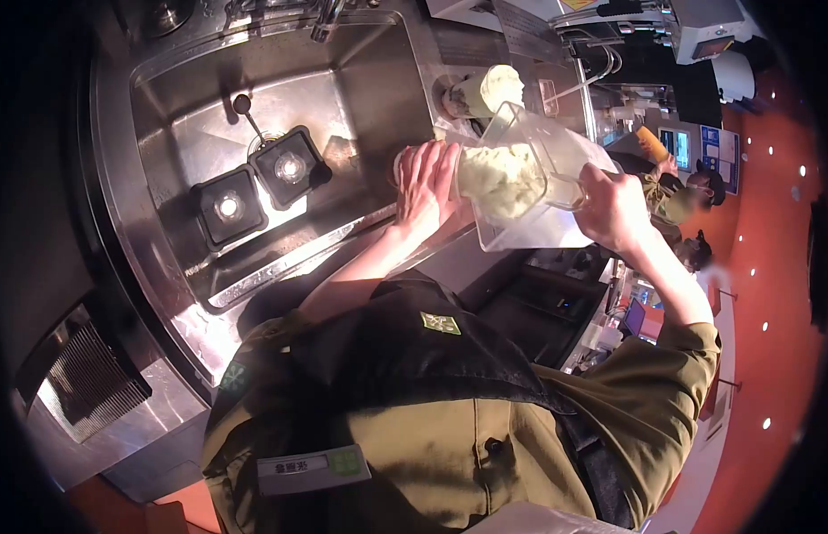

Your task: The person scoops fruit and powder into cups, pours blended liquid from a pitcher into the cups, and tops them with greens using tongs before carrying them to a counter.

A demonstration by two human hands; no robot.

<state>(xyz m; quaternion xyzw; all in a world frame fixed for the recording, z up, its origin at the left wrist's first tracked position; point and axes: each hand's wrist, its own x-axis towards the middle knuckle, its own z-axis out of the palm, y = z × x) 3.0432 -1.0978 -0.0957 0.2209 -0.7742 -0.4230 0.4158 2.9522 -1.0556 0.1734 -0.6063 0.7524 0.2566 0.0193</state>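
Note:
My left hand (425,189) is wrapped round a cup at the sink's right edge; the cup is mostly hidden behind my fingers. In my right hand (614,206) is the handle of a clear square pitcher (556,147), tipped on its side with its mouth toward the cup. Pale green, thick frothy stuff (505,178) lies in the pitcher and reaches the cup's opening. Just beyond, a second cup (478,93) topped with the same pale froth stands on the counter.
The steel sink (378,107) at the left holds two black square lids (227,207) and a long-handled spoon (243,105). A faucet (327,22) is at its far side. Two other people (690,196) stand at the right, beyond the counter. A ridged tray (89,378) lies lower left.

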